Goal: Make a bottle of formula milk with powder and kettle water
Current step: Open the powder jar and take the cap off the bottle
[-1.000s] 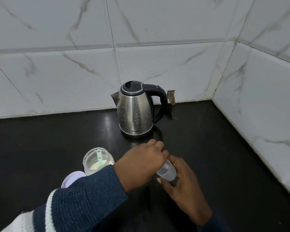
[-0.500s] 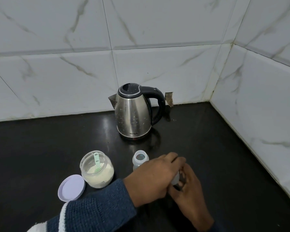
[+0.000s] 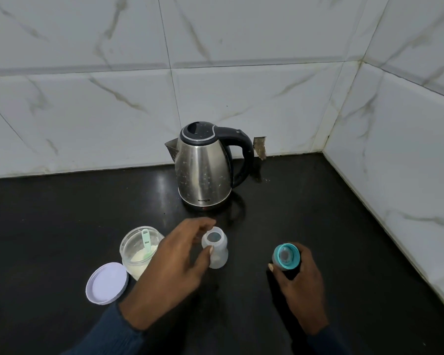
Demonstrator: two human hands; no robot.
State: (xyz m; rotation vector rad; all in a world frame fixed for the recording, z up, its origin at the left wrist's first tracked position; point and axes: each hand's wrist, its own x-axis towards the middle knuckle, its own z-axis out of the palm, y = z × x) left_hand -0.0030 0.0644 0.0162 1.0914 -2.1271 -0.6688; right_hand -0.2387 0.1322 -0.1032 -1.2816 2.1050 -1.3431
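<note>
While the right hand (image 3: 301, 280) grips the teal bottle cap (image 3: 286, 260) at the counter (image 3: 344, 226), the left hand (image 3: 176, 262) hovers with loosely spread fingers, thumb touching the uncapped bottle (image 3: 215, 249) standing between both hands. Left of it sit the powder jar (image 3: 139, 249) and its lid (image 3: 106, 283); the kettle (image 3: 204, 172) stands behind.

The kettle (image 3: 203, 172) is shiny metal with a black plastic handle, the bottle (image 3: 215, 249) is cloudy plastic, and the black counter (image 3: 75, 213) is smooth and glossy.
</note>
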